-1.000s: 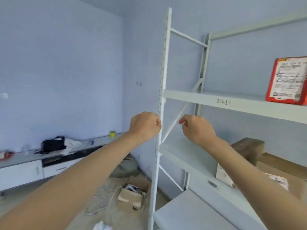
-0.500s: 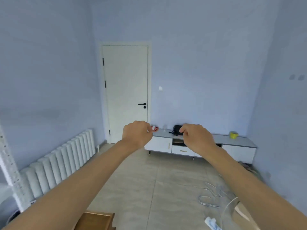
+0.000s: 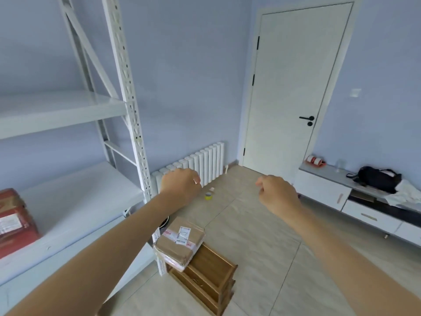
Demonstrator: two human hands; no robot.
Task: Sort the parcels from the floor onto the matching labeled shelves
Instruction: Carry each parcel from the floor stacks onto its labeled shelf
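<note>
- Left hand [image 3: 180, 187] – bare, no glove, ring or band to be seen on the part showing.
- Behind its fingers, a bare wrist with no watch or strap, then a long bare forearm running to the lower left edge.
- Right hand [image 3: 276, 195] – likewise bare, nothing worn on the knuckles or back.
- Behind those fingers, a plain wrist and a bare forearm widening toward the lower right corner.
- No sleeve or cuff on either arm as far as the frame reaches – both uncovered from knuckles to edge.
- Rest of the body out of view.
</note>
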